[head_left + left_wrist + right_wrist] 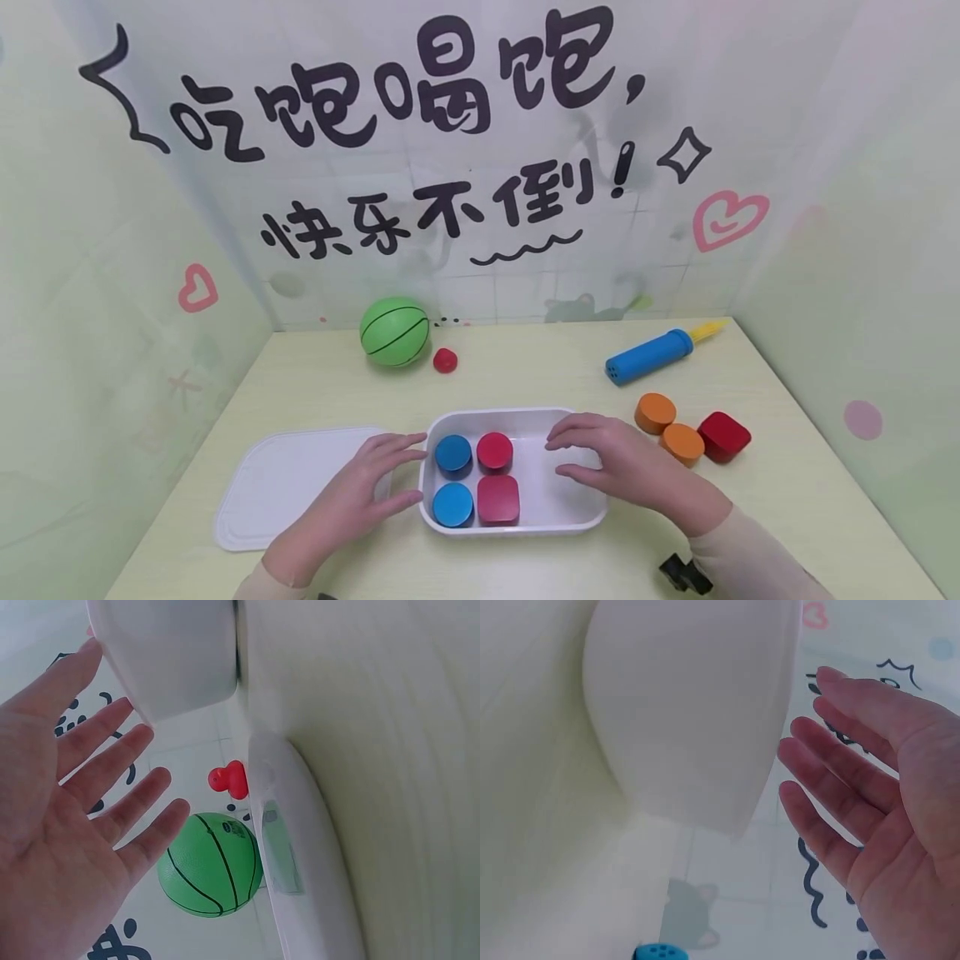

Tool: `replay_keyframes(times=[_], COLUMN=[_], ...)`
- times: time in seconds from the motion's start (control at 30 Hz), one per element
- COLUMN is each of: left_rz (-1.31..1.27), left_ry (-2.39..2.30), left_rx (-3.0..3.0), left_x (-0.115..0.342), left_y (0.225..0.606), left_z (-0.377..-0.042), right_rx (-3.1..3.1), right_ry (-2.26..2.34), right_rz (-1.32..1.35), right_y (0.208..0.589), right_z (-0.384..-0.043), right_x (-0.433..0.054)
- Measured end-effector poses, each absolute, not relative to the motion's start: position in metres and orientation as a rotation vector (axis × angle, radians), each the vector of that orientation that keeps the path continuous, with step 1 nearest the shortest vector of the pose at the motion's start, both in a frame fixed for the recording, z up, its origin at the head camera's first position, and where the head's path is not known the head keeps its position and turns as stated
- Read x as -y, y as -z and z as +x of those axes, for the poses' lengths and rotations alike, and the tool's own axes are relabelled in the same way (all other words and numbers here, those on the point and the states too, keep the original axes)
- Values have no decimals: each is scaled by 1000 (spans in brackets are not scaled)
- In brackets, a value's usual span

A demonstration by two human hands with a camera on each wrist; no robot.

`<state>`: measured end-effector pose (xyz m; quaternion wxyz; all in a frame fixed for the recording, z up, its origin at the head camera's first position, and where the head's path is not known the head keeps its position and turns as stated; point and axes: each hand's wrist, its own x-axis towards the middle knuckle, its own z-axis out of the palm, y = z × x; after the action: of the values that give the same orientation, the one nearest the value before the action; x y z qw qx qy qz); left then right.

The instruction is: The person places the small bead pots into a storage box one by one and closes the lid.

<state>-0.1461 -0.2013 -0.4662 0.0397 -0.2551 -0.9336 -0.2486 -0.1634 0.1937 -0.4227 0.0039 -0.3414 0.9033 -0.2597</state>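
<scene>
A white plastic box (558,527) stands in the middle of the table. Inside, on its left side, sit two blue round blocks (453,505), a red round block (495,451) and a red square block (498,500). My left hand (367,483) is at the box's left end, fingers spread and fingertips right at the rim, holding nothing. Over the box's right end hangs my right hand (615,458), fingers apart with nothing between them. In the right wrist view, the fingers (810,814) of that hand are close to the box's white outer wall (690,712).
A white lid (300,467) lies left of the box. Two orange round blocks (682,444) and a red block (723,437) lie to the right. At the back are a green ball (395,332), a small red object (445,360) and a blue hand pump (651,357).
</scene>
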Motion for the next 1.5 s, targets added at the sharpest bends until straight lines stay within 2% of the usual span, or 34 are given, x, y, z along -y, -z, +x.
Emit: replay_keyframes(times=[0.27, 0.77, 0.93, 1.23, 1.5], left_rz=[-784, -789, -796, -819, -818], left_ry=[745, 732, 750, 746, 750], left_rx=[2876, 2879, 2867, 2849, 2860], left_x=[201, 203, 203, 204, 203], left_y=[462, 462, 463, 465, 465], left_z=[-145, -147, -147, -149, -148], right_rx=[-2967, -3168, -3195, -3165, -3098], right_ry=[913, 768, 722, 671, 648], right_rz=[-1114, -808, -731, -443, -341], right_y=[427, 428, 431, 440, 449], right_z=[-164, -174, -180, -195, -204], right_x=[-226, -273, -282, -298, -308])
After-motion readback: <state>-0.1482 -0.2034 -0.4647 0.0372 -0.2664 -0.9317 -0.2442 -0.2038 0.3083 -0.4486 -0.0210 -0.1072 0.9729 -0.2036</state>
